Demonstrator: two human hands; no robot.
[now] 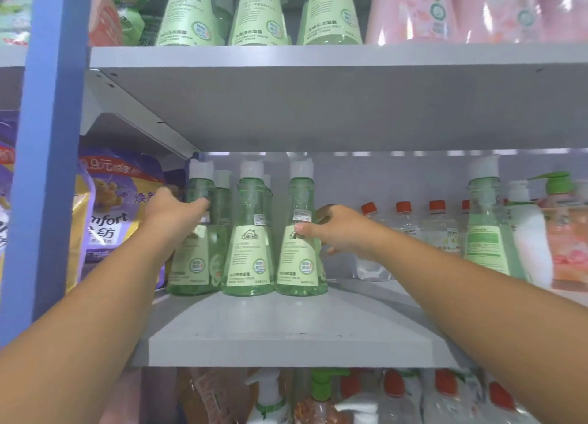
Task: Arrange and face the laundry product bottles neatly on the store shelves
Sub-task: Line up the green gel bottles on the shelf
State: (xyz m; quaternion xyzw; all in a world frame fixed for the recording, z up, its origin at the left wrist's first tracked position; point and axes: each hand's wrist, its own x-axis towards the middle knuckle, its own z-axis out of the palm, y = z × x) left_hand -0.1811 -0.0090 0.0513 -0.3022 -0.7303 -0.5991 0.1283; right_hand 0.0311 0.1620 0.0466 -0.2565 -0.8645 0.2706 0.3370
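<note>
Both hands on green bottles, middle shelf (286,344)
Left hand (173,215) grips the left bottle (194,264) of 3; right hand (337,229), fingers seemingly curled, pinches the right bottle (300,264) beside the middle bottle (249,258).

The shelf (286,331) is pale grey, its upright post (47,156) blue. The three front bottles (248,232) are translucent green with white caps (251,169) and pale green labels (246,255) printed in darker green. To the right, small clear bottles (439,226) carry red caps. A purple and yellow refill pouch (111,207) stands at left. Pink bottles (445,10) sit above right, their pattern blurred, possibly floral.
</note>
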